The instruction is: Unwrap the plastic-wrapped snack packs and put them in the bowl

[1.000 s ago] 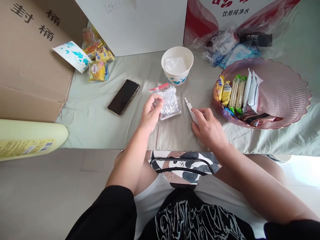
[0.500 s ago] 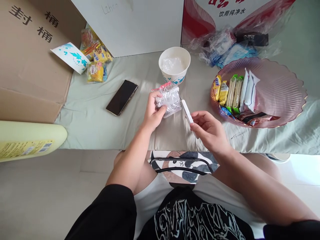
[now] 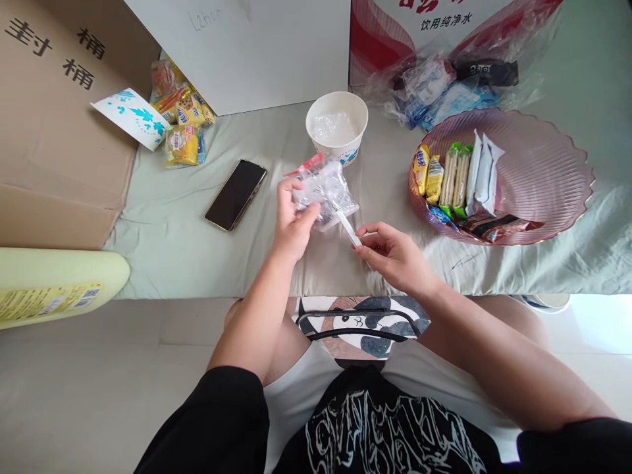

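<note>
My left hand (image 3: 291, 220) grips a clear crinkly plastic packet (image 3: 323, 191) with a red top edge, lifted just above the pale green cloth. My right hand (image 3: 390, 253) pinches a small slim white tool (image 3: 348, 228) whose tip touches the packet's lower right corner. Right behind the packet stands a white paper bowl (image 3: 336, 125) with blue print, holding crumpled clear plastic. A black phone (image 3: 236, 193) lies face up to the left of my left hand.
A pink scalloped plastic tray (image 3: 543, 171) at the right holds several wrapped snacks. Loose snack packs (image 3: 182, 125) and a blue-printed paper cup (image 3: 129, 117) lie at the back left by a cardboard box (image 3: 59, 118). Plastic bags (image 3: 444, 85) sit behind the tray. A yellow cylinder (image 3: 54, 286) lies at left.
My right hand picked the white tool up off the cloth and brought it left to the packet. My left hand lifted the packet and closed around it.
</note>
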Motion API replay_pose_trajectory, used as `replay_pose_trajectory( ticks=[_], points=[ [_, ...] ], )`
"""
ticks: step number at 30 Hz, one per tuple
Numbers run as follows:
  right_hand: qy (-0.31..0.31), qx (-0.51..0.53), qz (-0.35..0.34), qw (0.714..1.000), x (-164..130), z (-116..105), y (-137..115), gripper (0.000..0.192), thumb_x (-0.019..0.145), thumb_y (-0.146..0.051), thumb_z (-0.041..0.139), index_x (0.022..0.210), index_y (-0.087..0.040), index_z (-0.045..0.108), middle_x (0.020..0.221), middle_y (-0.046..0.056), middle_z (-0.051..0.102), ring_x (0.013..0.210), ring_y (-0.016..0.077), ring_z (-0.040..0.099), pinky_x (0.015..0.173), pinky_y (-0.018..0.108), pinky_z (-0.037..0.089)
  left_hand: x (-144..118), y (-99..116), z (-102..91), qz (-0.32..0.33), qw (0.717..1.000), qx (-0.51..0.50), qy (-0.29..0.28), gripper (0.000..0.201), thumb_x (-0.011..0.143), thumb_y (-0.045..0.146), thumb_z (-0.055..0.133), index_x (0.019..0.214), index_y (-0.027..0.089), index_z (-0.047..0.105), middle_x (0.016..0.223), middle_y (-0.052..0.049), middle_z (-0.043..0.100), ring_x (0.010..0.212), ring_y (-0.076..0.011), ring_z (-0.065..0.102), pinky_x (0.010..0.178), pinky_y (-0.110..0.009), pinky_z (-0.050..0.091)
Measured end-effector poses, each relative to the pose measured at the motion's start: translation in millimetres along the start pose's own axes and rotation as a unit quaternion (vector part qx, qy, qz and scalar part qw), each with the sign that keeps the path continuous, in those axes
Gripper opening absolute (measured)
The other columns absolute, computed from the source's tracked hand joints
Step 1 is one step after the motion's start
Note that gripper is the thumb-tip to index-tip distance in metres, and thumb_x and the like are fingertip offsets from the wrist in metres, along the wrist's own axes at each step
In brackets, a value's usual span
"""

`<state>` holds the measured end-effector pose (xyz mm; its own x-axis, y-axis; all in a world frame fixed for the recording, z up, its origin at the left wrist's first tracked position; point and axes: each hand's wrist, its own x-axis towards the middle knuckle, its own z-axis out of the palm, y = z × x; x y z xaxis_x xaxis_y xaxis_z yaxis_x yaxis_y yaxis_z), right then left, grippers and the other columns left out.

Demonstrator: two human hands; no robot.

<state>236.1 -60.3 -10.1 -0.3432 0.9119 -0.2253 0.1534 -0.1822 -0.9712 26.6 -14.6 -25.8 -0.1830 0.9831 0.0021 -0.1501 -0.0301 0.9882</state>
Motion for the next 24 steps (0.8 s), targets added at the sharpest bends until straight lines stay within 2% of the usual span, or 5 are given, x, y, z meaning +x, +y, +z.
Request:
replay_pose_trajectory(
  ticks=[5,12,17,20,24],
  points=[
    [-0.017,-0.047,-0.017,0.999,-3,-4,-1,0.03,0.088,-0.043,0.065,0.106,-0.02,0.065,0.07,-0.002,0.064,0.057,0.0104,0.048,0.054,0.024,0.04,15,18,-23.9,0.076,0.995,-0.036,0.059,0.05,0.075,0.048,0.085,0.11,0.039,0.051,0.14,0.004,0.06,0.131,-0.0237,0.057,0.09,-0.037,0.058],
    [0.164,-0.265,-0.119,0.943,4,-15,7,0.024,0.088,-0.026,0.061,0.109,-0.024,0.071,0.089,0.004,0.067,0.064,0.0146,0.055,0.069,0.031,0.052,11,9,-17.8,0.05,0.997,-0.009,0.051,0.082,0.07,0.049,0.088,0.137,0.047,0.041,0.147,-0.003,0.056,0.135,-0.0264,0.057,0.097,-0.04,0.055],
    [0.187,-0.361,-0.173,0.897,11,-21,15,0.023,0.092,-0.022,0.054,0.105,-0.022,0.073,0.123,0.013,0.064,0.072,0.0179,0.061,0.072,0.037,0.055,4,-7,-4.5,0.024,0.999,0.029,-0.028,0.071,0.063,0.052,0.092,0.12,0.03,0.057,0.112,-0.004,0.067,0.109,-0.0235,0.067,0.092,-0.034,0.054],
    [0.182,-0.384,-0.182,0.887,13,-25,14,0.025,0.093,-0.019,0.052,0.107,-0.022,0.072,0.12,0.013,0.067,0.085,0.0223,0.066,0.078,0.038,0.056,5,-11,-7.7,0.019,0.999,0.045,-0.012,0.059,0.062,0.051,0.093,0.102,0.025,0.058,0.1,-0.002,0.065,0.095,-0.019,0.066,0.083,-0.03,0.054],
    [0.187,-0.399,-0.181,0.879,18,-33,13,0.024,0.093,-0.02,0.052,0.108,-0.024,0.071,0.118,0.012,0.068,0.1,0.0266,0.068,0.081,0.039,0.056,6,-6,-14.4,-0.01,0.999,0.046,0.023,0.062,0.065,0.047,0.093,0.109,0.028,0.053,0.103,-0.001,0.064,0.085,-0.0153,0.064,0.076,-0.027,0.053]
  ],
)
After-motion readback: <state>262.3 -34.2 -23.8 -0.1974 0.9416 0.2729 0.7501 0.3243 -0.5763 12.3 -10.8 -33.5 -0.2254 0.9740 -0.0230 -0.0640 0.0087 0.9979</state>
